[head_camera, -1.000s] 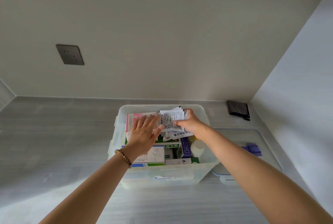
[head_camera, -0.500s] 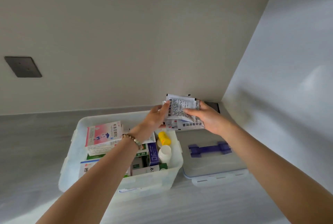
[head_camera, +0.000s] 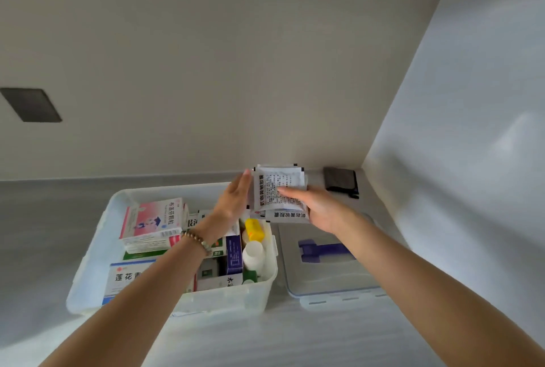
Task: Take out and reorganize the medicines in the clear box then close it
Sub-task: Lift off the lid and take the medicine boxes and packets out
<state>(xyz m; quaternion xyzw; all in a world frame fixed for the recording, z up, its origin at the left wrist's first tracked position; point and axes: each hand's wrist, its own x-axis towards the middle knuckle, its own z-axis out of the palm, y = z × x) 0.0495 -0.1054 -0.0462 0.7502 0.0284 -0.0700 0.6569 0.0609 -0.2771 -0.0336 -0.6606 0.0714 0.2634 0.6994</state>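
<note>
**Unpacking is only beginning: the sachets are being held above the box**

In my judgement the task is standing at an early stage. The lid point(head_camera: 333, 278) is already off and is lying on the counter point(head_camera: 44, 219) just beside the clear box point(head_camera: 100, 237), on its right side, with the purple handle point(head_camera: 321, 250) facing up. Only the sachets point(head_camera: 280, 189) are out: the stack is hanging in the air above the far right corner of the box. The pink carton point(head_camera: 150, 219), the yellow bottle point(head_camera: 254, 229), the white bottle point(head_camera: 253, 254) and several other cartons are sitting inside, not yet taken out. So most of the emptying, the rearranging and the closing are waiting to be done.

The right hand point(head_camera: 321, 210) is reaching forward and its grip is closing on the sachets, with the thumb pressing on the printed face; the fingers under the stack are hidden. The left hand point(head_camera: 236, 198) is stretching over the box with straight fingers, so its grip is open, and it is touching the left edge of the stack, probably to square it.
</note>
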